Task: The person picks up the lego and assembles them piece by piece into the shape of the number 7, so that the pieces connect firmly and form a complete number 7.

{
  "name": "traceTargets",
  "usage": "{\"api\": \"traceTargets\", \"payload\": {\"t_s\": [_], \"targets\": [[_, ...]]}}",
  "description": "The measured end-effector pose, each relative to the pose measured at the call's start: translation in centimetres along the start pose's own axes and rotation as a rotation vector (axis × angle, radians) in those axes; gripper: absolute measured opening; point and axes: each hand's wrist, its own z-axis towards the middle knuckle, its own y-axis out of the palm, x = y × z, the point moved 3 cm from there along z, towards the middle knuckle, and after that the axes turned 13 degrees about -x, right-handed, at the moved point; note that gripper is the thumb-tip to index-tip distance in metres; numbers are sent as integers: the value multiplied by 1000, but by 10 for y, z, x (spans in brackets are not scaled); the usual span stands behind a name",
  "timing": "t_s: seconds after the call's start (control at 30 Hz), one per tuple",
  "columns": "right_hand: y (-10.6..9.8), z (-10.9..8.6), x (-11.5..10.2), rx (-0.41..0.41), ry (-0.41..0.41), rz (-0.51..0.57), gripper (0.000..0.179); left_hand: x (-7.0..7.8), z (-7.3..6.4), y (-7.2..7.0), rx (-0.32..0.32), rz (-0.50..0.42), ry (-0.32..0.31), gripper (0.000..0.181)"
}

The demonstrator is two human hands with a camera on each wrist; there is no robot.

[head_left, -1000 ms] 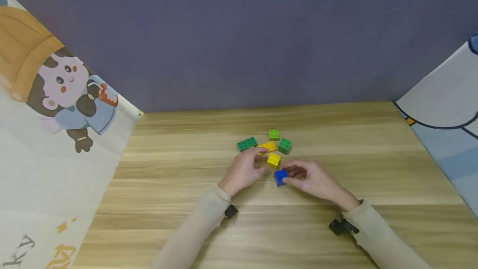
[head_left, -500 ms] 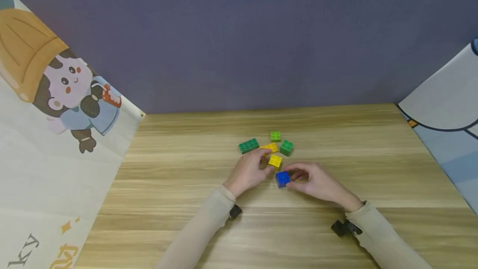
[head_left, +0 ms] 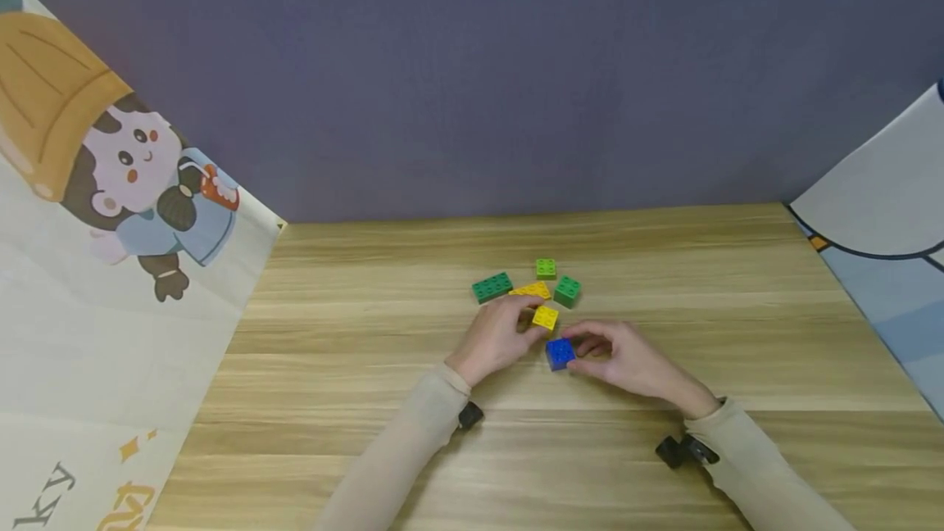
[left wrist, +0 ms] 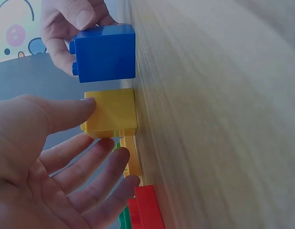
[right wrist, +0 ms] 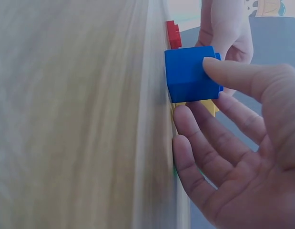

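Observation:
My left hand (head_left: 496,336) pinches a square yellow building block (head_left: 546,318) between thumb and index finger. In the left wrist view the thumb lies on the near face of the yellow block (left wrist: 111,112), the other fingers spread below. My right hand (head_left: 627,359) pinches a square blue building block (head_left: 560,354), just nearer to me than the yellow one. The right wrist view shows the thumb at the studded edge of the blue block (right wrist: 190,71). Both blocks are upright by the tabletop, studs up, with a small gap between them.
Behind the hands lie a flat yellow block (head_left: 533,291), a long dark green block (head_left: 492,288), a green block (head_left: 567,291) and a lime block (head_left: 546,269). A red block (left wrist: 149,207) shows in the left wrist view, hidden from the head view. A dark panel (head_left: 516,88) stands at the back.
My left thumb and index finger have closed in on the yellow block. My right hand stays at the blue block, nearly still. The head view has shifted slightly.

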Motion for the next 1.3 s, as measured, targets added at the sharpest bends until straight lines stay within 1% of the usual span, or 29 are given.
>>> {"api": "traceTargets", "payload": {"t_s": [0.27,0.47,0.93,1.3], "targets": [[-1,1,0,-4,20,-15,40,2,-1,-2,19,22,-7,42],[-1,2,0,1,10,-16,41,2,-3,-4,26,25,-7,41],[-1,1,3,-4,30,-19,40,1,-3,-4,-6,-10,-39,38],[-1,0,1,-5,51,-3,40,-1,-1,-3,-11,5,-37,37]]}}
